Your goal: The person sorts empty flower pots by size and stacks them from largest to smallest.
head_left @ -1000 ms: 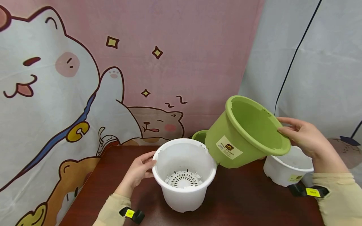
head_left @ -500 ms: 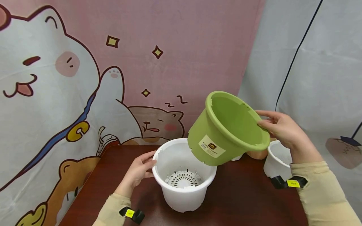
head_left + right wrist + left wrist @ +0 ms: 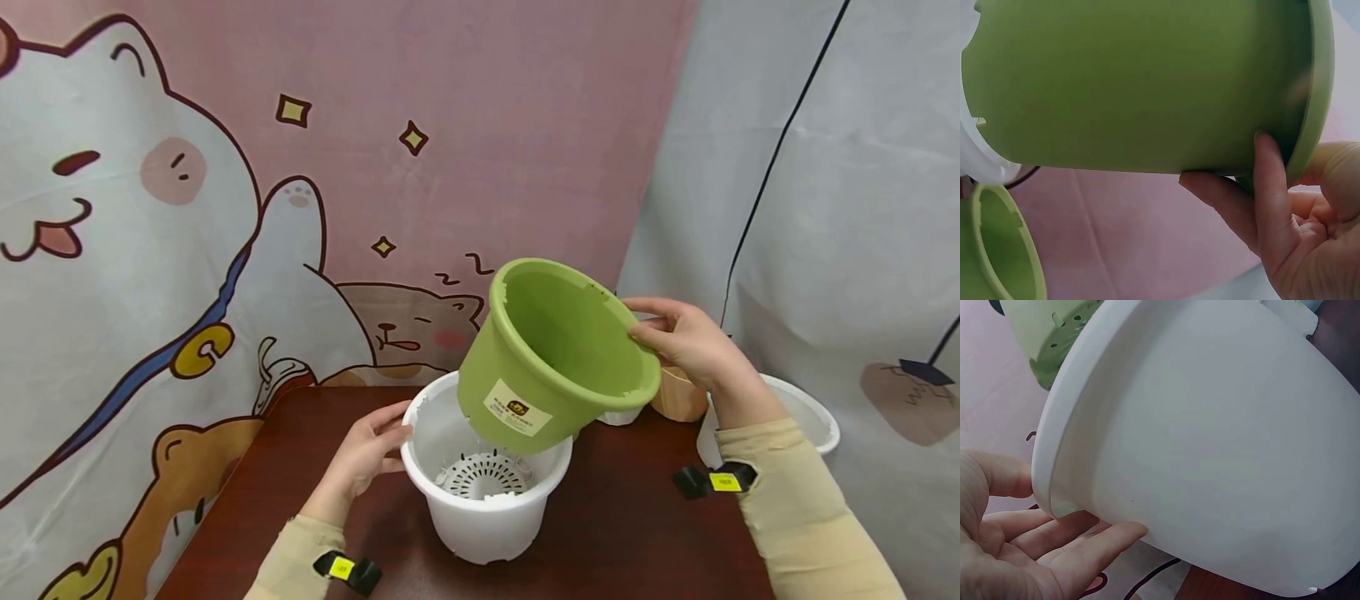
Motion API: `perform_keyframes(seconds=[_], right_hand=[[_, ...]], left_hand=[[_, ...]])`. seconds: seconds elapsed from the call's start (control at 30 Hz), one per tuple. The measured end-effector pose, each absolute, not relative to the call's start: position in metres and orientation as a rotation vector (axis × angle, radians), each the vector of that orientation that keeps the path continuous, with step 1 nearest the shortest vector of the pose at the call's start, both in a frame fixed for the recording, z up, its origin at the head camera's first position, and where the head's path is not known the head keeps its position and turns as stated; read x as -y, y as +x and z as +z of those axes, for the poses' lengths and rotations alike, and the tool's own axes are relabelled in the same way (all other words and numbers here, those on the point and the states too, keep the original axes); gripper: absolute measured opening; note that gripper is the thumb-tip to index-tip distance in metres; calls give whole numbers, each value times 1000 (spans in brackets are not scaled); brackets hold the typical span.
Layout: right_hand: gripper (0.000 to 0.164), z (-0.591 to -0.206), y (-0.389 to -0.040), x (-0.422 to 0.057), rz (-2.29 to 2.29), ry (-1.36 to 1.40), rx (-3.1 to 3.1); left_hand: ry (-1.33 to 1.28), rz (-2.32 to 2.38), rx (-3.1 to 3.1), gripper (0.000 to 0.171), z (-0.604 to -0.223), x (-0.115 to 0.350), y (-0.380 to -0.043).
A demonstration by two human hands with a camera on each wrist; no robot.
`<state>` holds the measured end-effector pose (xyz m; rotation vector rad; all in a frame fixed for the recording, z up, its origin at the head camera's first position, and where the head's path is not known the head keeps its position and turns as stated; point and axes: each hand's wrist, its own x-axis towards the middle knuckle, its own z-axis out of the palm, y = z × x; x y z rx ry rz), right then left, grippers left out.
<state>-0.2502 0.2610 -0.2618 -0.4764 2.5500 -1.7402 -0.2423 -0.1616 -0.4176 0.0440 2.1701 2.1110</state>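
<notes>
A white plastic flowerpot (image 3: 487, 525) with a slotted bottom stands upright on the table in the head view. My left hand (image 3: 362, 450) grips its left rim, thumb on the rim and fingers against the outer wall; the left wrist view shows this hand (image 3: 1035, 544) close up. Over the white pot hangs a green flowerpot (image 3: 555, 346), tilted, its base partly inside the white rim and its label (image 3: 517, 407) facing me. At its right rim my right hand (image 3: 690, 346) pinches it; the right wrist view shows fingers (image 3: 1269, 187) under the lip.
Behind my right forearm stands another white pot (image 3: 806, 408). A light-brown pot (image 3: 678, 398) and a small white pot (image 3: 619, 417) sit at the table's back. Another green pot (image 3: 1025, 244) shows in the right wrist view. The dark red table (image 3: 637, 525) meets a printed curtain.
My right hand has carried the green pot leftward from beside the white pot to above its opening, and lower over the last half second. The left hand and white pot have stayed put.
</notes>
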Motion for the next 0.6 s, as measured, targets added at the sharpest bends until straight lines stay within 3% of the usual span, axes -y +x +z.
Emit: perform_keyframes(seconds=[0.6], right_hand=[[47,-291,-257,-222,-1621,-502,-2587]], left_hand=[[61,2111,-2161,44,-415,160,-240]])
